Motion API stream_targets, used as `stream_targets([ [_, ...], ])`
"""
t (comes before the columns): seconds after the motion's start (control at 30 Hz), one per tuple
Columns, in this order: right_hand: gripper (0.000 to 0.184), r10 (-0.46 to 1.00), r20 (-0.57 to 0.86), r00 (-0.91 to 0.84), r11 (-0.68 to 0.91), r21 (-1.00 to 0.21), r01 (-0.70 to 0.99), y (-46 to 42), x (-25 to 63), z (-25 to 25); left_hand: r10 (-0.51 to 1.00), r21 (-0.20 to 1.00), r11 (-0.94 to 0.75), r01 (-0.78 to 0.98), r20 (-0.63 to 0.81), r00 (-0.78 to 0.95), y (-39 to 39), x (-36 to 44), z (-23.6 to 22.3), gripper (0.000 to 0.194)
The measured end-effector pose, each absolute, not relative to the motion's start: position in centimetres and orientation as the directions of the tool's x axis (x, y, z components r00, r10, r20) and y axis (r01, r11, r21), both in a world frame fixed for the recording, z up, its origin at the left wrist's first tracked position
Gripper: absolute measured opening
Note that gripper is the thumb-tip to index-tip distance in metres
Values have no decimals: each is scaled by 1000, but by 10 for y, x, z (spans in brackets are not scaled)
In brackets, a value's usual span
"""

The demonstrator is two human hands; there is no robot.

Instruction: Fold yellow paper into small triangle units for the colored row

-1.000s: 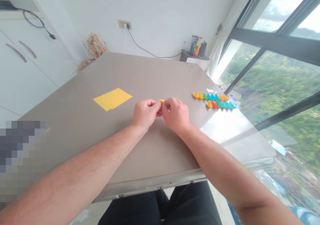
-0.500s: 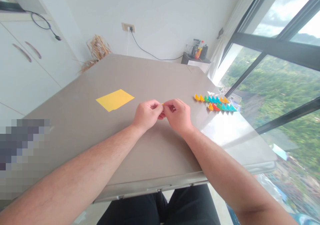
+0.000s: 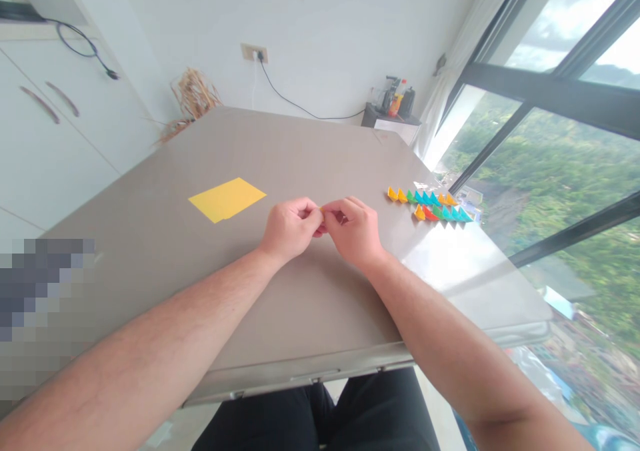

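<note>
My left hand [image 3: 293, 225] and my right hand [image 3: 353, 226] meet fingertip to fingertip above the middle of the table. Between their pinched thumbs and fingers is a small piece of yellow paper [image 3: 321, 209]; only a sliver shows, and its shape is hidden by the fingers. Left of my hands, a flat yellow sheet of paper [image 3: 227, 199] lies on the table. Over to the right stand small folded paper boats in two rows, a back row [image 3: 419, 197] and a front row [image 3: 442, 213], in orange, green, blue and red.
The grey-brown table [image 3: 300, 151] spans the area before me, its front edge just above my legs. A large window [image 3: 565, 164] runs along the right. Behind the table are a wall socket [image 3: 254, 53] with a cable, dried stalks [image 3: 194, 95] and a small cabinet [image 3: 390, 124] holding bottles.
Both hands keep their pinch with only a slight finger shift, and less of the yellow paper shows. The whole view has shifted a little; the sheet and boats stay put on the table.
</note>
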State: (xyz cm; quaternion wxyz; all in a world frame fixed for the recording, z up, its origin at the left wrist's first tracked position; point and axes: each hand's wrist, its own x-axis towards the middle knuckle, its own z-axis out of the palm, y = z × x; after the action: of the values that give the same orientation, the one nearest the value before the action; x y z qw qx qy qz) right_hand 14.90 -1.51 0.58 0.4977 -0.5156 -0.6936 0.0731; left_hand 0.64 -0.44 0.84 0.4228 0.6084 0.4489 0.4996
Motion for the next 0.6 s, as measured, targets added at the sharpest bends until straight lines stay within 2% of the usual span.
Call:
stream_targets([
  [0.3,20,657,751,-65,605,-474,640,-12,150,-5,975,974,-223,41,222,26,-4,10,1,11],
  [0.6,21,637,761,-124,634,-425,647,-11,156,-4,987,986,-139,-92,145,65,-7,13,7,12],
])
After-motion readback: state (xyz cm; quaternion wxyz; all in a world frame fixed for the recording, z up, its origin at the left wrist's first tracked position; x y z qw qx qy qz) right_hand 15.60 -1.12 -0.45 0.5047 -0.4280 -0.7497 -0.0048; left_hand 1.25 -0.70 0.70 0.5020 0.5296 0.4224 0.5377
